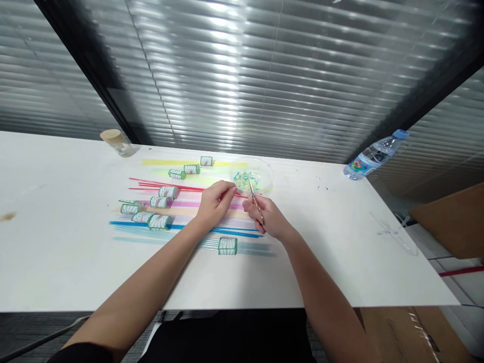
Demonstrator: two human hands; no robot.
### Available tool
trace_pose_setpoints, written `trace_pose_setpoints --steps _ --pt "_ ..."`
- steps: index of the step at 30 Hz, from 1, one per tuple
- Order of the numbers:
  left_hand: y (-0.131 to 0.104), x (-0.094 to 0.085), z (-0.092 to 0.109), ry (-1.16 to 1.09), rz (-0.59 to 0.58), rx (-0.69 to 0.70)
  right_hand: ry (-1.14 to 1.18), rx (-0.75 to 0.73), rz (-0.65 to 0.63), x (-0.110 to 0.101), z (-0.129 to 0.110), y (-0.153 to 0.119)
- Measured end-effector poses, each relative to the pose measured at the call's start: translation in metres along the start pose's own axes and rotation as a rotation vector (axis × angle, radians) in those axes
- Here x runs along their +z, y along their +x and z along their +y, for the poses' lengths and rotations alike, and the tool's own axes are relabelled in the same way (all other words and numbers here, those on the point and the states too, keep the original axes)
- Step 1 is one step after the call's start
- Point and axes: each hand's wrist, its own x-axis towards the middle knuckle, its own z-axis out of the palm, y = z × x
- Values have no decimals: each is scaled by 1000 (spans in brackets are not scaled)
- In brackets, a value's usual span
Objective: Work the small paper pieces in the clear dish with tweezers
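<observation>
My right hand (262,214) is closed around a pair of scissors (252,191), whose blades point away from me over the near part of a clear round dish (270,179). Small green, blue and yellow cut bits (245,180) lie in that dish. My left hand (216,202) is closed in a pinch just left of the scissors; what its fingertips hold is too small to make out. Beneath both hands spread bundles of thin coloured sticks, among them red sticks (189,188), blue sticks (234,232) and yellow sticks (151,162). Patterned paper bands (227,246) wrap several bundles.
A water bottle (372,155) leans in view at the table's back right. At the back left stands a jar with a wooden lid (113,137). A clear looped item (393,233) lies near the right edge. Blinds (227,75) rise behind the white table (56,252).
</observation>
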Motion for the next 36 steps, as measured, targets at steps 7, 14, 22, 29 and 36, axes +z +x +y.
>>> trace_pose_setpoints --steps 7,14,22,29,36 --pt "0 0 -1 -22 -14 17 9 1 2 0 1 1" --pt "-1 0 -1 -9 -19 0 5 -1 5 0 3 1" --pt "-1 2 -6 -7 47 -34 23 17 60 -1 3 2" --pt "0 1 -4 5 46 -30 16 32 63 -1 -3 0" --pt "0 1 -3 25 38 -30 0 33 71 -1 -2 0"
